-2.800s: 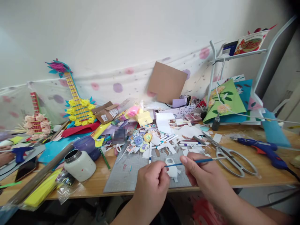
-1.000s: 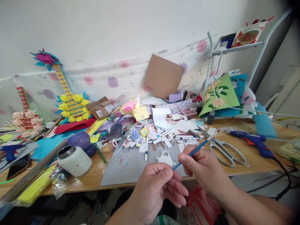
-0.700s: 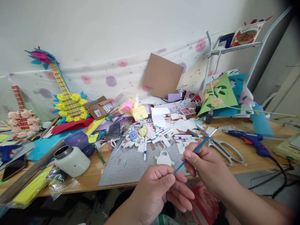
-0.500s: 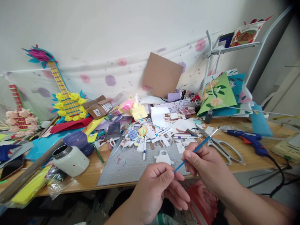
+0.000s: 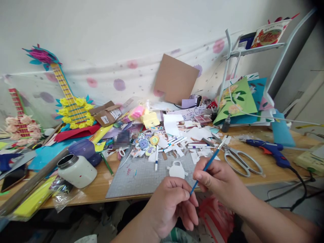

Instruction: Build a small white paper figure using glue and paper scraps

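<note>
A slim paintbrush (image 5: 212,159) with a blue handle and a pale tip slants up to the right above the table's front edge. My right hand (image 5: 221,180) pinches it around the middle of the handle. At the handle's lower end, my left hand (image 5: 169,206) closes thumb and forefinger, its other fingers loosely curled. Just beyond my hands, a white paper cutout (image 5: 176,169) with a looped top lies on the grey cutting mat (image 5: 136,185). Large scissors (image 5: 240,158) with grey handles rest beyond my right hand.
Paper scraps and markers (image 5: 156,158) cover the mat's far part. To the right lies a blue glue gun (image 5: 270,150) with its cord. On the left stand a tilted white jar (image 5: 78,172) and a paper-flower guitar (image 5: 73,108). A white rack (image 5: 255,50) rises at right.
The brush has tipped more upright, its pale tip shifting left. My right hand has moved slightly left and down, and my left hand's lower fingers have drawn in.
</note>
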### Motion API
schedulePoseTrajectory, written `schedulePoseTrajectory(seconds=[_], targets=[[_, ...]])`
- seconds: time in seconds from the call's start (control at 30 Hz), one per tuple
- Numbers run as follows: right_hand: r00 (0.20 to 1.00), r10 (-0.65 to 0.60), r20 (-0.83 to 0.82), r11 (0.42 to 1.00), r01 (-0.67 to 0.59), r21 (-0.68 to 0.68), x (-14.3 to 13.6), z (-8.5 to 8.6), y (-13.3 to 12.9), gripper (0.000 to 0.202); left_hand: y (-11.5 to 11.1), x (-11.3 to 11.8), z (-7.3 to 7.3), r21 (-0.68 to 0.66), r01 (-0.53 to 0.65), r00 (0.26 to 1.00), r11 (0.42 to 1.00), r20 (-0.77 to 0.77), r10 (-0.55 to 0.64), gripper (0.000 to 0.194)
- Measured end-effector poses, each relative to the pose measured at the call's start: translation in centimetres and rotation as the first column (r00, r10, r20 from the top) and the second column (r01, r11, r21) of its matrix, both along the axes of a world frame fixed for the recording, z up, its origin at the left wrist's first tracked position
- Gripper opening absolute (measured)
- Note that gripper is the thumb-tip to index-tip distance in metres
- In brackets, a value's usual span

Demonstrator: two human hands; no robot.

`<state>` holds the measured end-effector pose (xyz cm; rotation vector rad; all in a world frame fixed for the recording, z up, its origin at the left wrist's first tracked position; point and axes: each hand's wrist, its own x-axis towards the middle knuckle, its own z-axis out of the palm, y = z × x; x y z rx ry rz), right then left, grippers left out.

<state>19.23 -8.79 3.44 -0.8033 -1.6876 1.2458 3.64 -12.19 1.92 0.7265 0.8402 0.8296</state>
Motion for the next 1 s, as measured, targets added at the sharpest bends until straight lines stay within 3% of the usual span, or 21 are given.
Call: schedulePoseTrajectory(seconds=[0.17,0.47,0.8,1.0], targets=[[0.995,0.075,-0.064,0.994,-0.080,-0.074,0.2,-0.3,0.1,0.036,-0.1,0.0,0.0,-0.008,0.025,1.000,1.000,-0.004,-0.025,0.014],[0.982,0.140,-0.127,0.986,-0.151,-0.077,0.8,-0.5,0.7,0.034,-0.1,-0.4,-0.4,0.026,0.100,0.982,0.995,0.157,-0.103,0.016],[0.991,0.125,0.054,0.992,-0.123,-0.040,0.4,0.0,0.5,0.039,0.5,0.7,-0.5,0.013,-0.095,0.994,0.995,-0.059,0.096,0.012],[0.998,0.014,0.063,0.999,-0.017,0.044,0.4,-0.4,0.6,0.037,0.5,0.8,-0.7,0.032,-0.160,0.987,0.987,-0.006,0.160,0.011]])
